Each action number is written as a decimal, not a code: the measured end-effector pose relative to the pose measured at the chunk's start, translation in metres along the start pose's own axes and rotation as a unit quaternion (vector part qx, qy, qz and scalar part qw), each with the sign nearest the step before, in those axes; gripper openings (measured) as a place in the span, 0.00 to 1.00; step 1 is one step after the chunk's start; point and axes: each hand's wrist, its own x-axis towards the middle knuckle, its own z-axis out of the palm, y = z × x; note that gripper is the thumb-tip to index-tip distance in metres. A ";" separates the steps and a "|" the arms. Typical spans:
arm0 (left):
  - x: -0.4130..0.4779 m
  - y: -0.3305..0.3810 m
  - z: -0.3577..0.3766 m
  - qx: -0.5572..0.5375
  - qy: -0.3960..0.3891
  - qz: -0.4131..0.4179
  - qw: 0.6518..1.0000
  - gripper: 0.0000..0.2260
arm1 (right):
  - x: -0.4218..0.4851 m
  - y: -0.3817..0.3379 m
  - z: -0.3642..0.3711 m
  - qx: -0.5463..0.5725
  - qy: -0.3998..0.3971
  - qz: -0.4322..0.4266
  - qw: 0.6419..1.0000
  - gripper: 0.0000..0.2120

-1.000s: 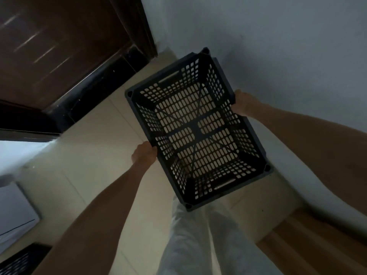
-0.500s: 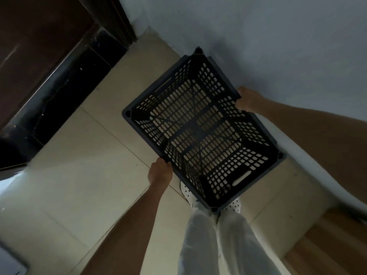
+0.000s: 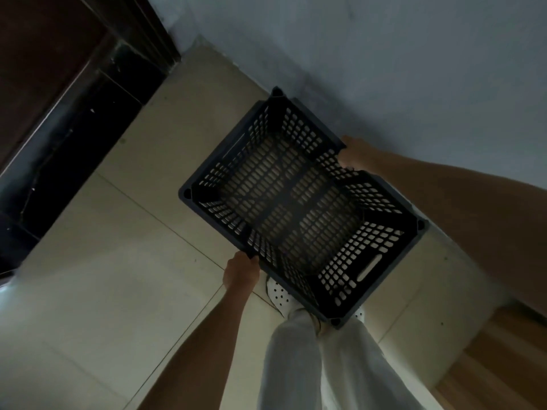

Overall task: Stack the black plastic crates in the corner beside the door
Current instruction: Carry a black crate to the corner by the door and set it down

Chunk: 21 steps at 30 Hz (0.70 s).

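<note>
A black perforated plastic crate (image 3: 299,208) hangs empty above the tiled floor, its open top facing me and one long side close to the grey wall. My left hand (image 3: 241,273) grips the rim of the near long side. My right hand (image 3: 356,156) grips the opposite rim beside the wall. The dark wooden door (image 3: 44,54) stands at the upper left, and the corner beside it (image 3: 189,54) shows bare floor. No other crate is in view.
The grey wall (image 3: 384,54) runs along the right. A black door threshold (image 3: 68,137) edges the beige floor tiles (image 3: 103,276). My white trouser legs (image 3: 319,365) and perforated white shoes (image 3: 279,294) are below the crate. A wooden surface (image 3: 497,365) lies at lower right.
The crate has dropped lower and turned, moving right in the view while both hands keep their grip. My view has tilted down, showing more floor and my shoes.
</note>
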 end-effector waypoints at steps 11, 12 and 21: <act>-0.026 0.029 -0.045 0.075 -0.026 0.045 0.996 0.12 | -0.054 -0.009 -0.012 -0.025 -0.046 -0.072 0.996 0.31; -0.037 0.037 -0.054 0.069 -0.007 0.064 0.996 0.11 | -0.068 -0.013 -0.018 -0.040 -0.053 -0.087 0.994 0.30; -0.160 0.040 -0.107 0.005 0.140 0.186 0.973 0.09 | -0.191 -0.033 -0.071 -0.173 -0.036 -0.217 0.960 0.24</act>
